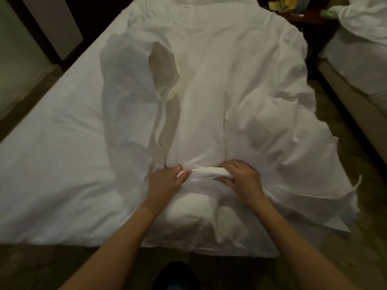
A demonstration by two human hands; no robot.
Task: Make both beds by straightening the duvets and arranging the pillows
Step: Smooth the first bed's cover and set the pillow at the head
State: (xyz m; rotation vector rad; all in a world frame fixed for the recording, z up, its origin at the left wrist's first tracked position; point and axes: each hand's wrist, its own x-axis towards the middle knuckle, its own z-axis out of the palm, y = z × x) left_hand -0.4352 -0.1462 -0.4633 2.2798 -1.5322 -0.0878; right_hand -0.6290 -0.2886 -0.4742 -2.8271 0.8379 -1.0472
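Head view: left hand and right hand, grips clamped on bunched duvet edge.

Two beds on a dim floor, the near one heaped with a rumpled white duvet.

The near bed carries a smooth white sheet, bare along its left side. The duvet lies directly on it, bunched into a long ridge from the foot towards the head and spilling over the bed's right edge. A loose flap of the duvet stands up left of the ridge. Right of this bed, across a strip of floor, the second bed holds its own crumpled white bedding. Beyond that strip, between the two beds' heads, a dark bedside table holds small yellowish and green items, too blurred to name.
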